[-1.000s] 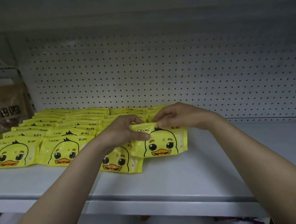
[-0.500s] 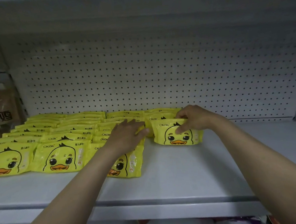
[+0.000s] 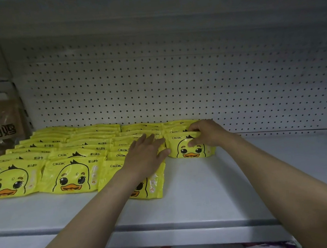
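Yellow duck-print packs (image 3: 189,147); white dotted pegboard (image 3: 174,82); grey shelf (image 3: 206,190).

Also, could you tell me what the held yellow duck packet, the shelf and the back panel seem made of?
The yellow duck-printed packet in the right hand looks like thin glossy plastic film: it glints and wrinkles. The pale grey shelf board seems painted sheet metal, with a folded front lip. The white perforated back panel is probably the same, given its punched holes.

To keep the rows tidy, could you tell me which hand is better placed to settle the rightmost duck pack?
Probably the right hand: it grips the rightmost duck pack; the left hand rests flat on the neighbouring packs.
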The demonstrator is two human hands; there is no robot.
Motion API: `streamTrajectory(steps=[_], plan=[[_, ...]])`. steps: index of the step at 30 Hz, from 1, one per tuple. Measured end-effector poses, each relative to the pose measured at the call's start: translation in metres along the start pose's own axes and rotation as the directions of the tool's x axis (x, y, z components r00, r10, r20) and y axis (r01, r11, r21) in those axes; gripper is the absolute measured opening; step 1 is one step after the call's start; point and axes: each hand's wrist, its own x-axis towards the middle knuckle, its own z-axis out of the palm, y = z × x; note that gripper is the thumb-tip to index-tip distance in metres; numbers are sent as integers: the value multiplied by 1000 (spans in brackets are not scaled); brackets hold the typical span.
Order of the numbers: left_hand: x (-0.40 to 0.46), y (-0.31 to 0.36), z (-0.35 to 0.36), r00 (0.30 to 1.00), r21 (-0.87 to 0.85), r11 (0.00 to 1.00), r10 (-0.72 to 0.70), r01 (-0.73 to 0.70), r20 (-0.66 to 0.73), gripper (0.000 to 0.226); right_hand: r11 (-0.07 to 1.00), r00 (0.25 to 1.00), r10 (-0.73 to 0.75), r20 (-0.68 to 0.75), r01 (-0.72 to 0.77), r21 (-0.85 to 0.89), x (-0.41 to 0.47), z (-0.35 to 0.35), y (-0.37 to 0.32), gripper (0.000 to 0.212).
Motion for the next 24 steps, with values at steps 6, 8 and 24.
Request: streamTrajectory(steps=[6, 8, 24], plan=[[0, -1, 2, 1000, 15, 1000, 2, -2, -1, 58, 996, 992, 20, -121, -30, -81, -4, 10, -8, 58], [0, -1, 2, 1000, 14, 1000, 3, -3, -6, 58, 994, 989, 32, -147, -47, -97, -6, 14, -9, 58], [-9, -4, -23, 999, -24, 999, 48, -48, -3, 59, 939, 939, 175, -294, -249, -236, -52, 13, -68, 53]])
